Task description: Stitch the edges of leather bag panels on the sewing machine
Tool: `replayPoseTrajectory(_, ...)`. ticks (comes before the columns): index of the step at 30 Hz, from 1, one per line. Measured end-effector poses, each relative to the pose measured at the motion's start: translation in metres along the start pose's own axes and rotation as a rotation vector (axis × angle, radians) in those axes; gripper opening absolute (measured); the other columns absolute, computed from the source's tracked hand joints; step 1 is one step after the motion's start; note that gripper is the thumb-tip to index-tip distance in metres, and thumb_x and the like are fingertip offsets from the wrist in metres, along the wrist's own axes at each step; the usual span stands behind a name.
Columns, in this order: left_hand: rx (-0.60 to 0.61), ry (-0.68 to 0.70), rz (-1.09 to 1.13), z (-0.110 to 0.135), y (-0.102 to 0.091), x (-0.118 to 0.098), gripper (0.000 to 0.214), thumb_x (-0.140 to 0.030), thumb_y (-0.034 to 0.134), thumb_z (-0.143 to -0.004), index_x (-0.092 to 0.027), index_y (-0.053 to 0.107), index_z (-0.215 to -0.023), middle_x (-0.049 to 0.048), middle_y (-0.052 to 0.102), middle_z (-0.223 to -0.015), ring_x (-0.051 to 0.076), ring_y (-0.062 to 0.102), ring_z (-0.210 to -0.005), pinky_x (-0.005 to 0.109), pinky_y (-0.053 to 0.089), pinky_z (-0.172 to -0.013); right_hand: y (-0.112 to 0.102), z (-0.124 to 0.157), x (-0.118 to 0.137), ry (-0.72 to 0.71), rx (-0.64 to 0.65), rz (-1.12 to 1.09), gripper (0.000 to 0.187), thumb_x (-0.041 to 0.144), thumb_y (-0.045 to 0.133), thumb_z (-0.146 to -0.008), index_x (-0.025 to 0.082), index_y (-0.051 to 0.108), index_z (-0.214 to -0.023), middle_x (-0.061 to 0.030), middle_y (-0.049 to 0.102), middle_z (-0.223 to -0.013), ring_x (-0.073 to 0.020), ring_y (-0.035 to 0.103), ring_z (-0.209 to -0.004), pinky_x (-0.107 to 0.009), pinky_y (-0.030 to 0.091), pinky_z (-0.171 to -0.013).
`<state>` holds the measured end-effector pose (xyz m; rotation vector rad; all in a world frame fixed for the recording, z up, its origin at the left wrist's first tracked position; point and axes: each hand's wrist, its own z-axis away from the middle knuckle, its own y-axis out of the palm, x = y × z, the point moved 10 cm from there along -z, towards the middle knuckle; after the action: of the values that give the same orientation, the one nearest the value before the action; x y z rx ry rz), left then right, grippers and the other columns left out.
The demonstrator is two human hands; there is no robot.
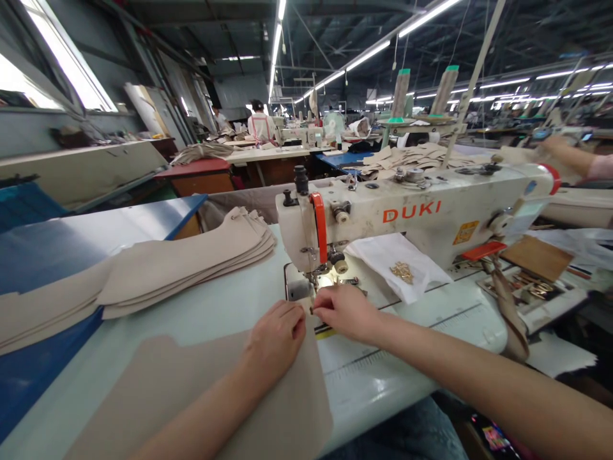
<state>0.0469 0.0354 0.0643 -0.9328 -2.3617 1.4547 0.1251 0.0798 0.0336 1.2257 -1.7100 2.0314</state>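
While my left hand (276,333) curls on beige cloth (175,370) beside my pinched-looking right hand (342,311), holds unclear, positioning at the sewing machine (364,207) seems underway, calling for steady alignment.

A matte taupe panel (186,370) with a rounded near corner lies flat on the pale tabletop (373,399), partly covered by the left hand (278,335) and forearm; its far end lies by the sewing machine's (364,214) needle area.
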Motion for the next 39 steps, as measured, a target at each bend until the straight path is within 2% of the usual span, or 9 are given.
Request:
replayPoseTrajectory(2, -0.001, -0.008, 0.019, 0.001, -0.001, 0.000, 0.016, -0.009, 0.045, -0.078, -0.019, 0.053, -0.068, 0.0028, 0.063, -0.072, 0.018, 0.058, -0.071, 0.030, 0.050, -0.067, -0.005, 0.021, 0.016, -0.224, -0.030, 0.166, 0.012, 0.014, 0.053, -0.081, 0.018, 0.064, -0.078, -0.0043, 0.065, -0.082, -0.0178, 0.057, -0.081, -0.028, 0.040, -0.073)
replayPoseTrajectory(5, -0.019, -0.012, 0.051, 0.002, -0.002, 0.002, 0.016, -0.010, 0.045, -0.079, -0.019, 0.055, -0.071, 0.0023, 0.064, -0.074, 0.017, 0.059, -0.073, 0.030, 0.050, -0.070, 0.006, 0.064, 0.043, -0.615, 0.004, 0.458, 0.016, 0.018, 0.047, -0.089, 0.017, 0.063, -0.088, -0.0059, 0.062, -0.088, -0.0173, 0.052, -0.085, -0.029, 0.041, -0.075)
replayPoseTrajectory(8, -0.040, -0.012, 0.072, 0.003, -0.003, 0.003, 0.017, -0.011, 0.044, -0.081, -0.019, 0.057, -0.072, 0.0025, 0.065, -0.076, 0.017, 0.058, -0.073, 0.029, 0.050, -0.070, 0.019, 0.085, 0.052, -0.771, 0.054, 0.597, 0.017, 0.020, 0.045, -0.092, 0.016, 0.059, -0.100, -0.0063, 0.061, -0.093, -0.0181, 0.050, -0.091, -0.031, 0.041, -0.080)
replayPoseTrajectory(10, -0.040, -0.007, 0.079, 0.003, -0.003, 0.003, 0.018, -0.012, 0.044, -0.083, -0.018, 0.057, -0.073, 0.0029, 0.065, -0.077, 0.017, 0.058, -0.074, 0.030, 0.050, -0.070, 0.024, 0.084, 0.055, -0.785, 0.042, 0.622, 0.016, 0.021, 0.045, -0.092, 0.016, 0.058, -0.100, -0.0058, 0.061, -0.093, -0.0183, 0.049, -0.093, -0.032, 0.040, -0.082)
replayPoseTrajectory(14, -0.018, -0.004, 0.063, 0.003, -0.001, 0.003, 0.018, -0.013, 0.044, -0.084, -0.018, 0.057, -0.074, 0.0029, 0.065, -0.076, 0.017, 0.058, -0.073, 0.030, 0.050, -0.070, 0.024, 0.067, 0.058, -0.736, -0.090, 0.575, 0.018, 0.027, 0.044, -0.092, 0.016, 0.057, -0.086, -0.0048, 0.059, -0.085, -0.0183, 0.049, -0.086, -0.032, 0.041, -0.081)
replayPoseTrajectory(16, 0.002, -0.012, 0.050, 0.003, 0.001, 0.004, 0.018, -0.014, 0.044, -0.084, -0.019, 0.056, -0.072, 0.0025, 0.064, -0.074, 0.016, 0.057, -0.071, 0.029, 0.049, -0.068, 0.025, 0.063, 0.058, -0.732, -0.123, 0.553, 0.017, 0.025, 0.045, -0.092, 0.016, 0.057, -0.085, -0.0051, 0.059, -0.085, -0.0176, 0.049, -0.084, -0.031, 0.041, -0.080)
replayPoseTrajectory(21, -0.001, 0.008, 0.043, 0.003, 0.001, 0.003, 0.019, -0.014, 0.042, -0.085, -0.019, 0.056, -0.073, 0.0022, 0.063, -0.073, 0.016, 0.057, -0.070, 0.028, 0.049, -0.067, 0.036, 0.063, 0.056, -0.764, -0.021, 0.525, 0.012, 0.020, 0.047, -0.091, 0.016, 0.058, -0.087, -0.0046, 0.062, -0.087, -0.0162, 0.051, -0.085, -0.029, 0.043, -0.079)
replayPoseTrajectory(27, -0.035, 0.066, 0.028, 0.005, 0.000, -0.001, 0.020, -0.014, 0.040, -0.087, -0.018, 0.056, -0.076, 0.0031, 0.064, -0.076, 0.016, 0.058, -0.074, 0.029, 0.050, -0.071, 0.035, 0.062, 0.054, -0.757, -0.023, 0.469, 0.019, 0.021, 0.043, -0.093, 0.016, 0.059, -0.085, -0.0050, 0.063, -0.091, -0.0158, 0.053, -0.089, -0.029, 0.042, -0.084)
replayPoseTrajectory(39, -0.053, 0.083, 0.011, 0.004, 0.000, -0.002, 0.017, -0.013, 0.042, -0.087, -0.016, 0.057, -0.081, 0.0037, 0.064, -0.079, 0.016, 0.058, -0.076, 0.029, 0.050, -0.074, 0.035, 0.062, 0.052, -0.743, -0.019, 0.481, 0.017, 0.021, 0.044, -0.092, 0.016, 0.058, -0.083, -0.0049, 0.062, -0.092, -0.0166, 0.051, -0.088, -0.030, 0.042, -0.082)
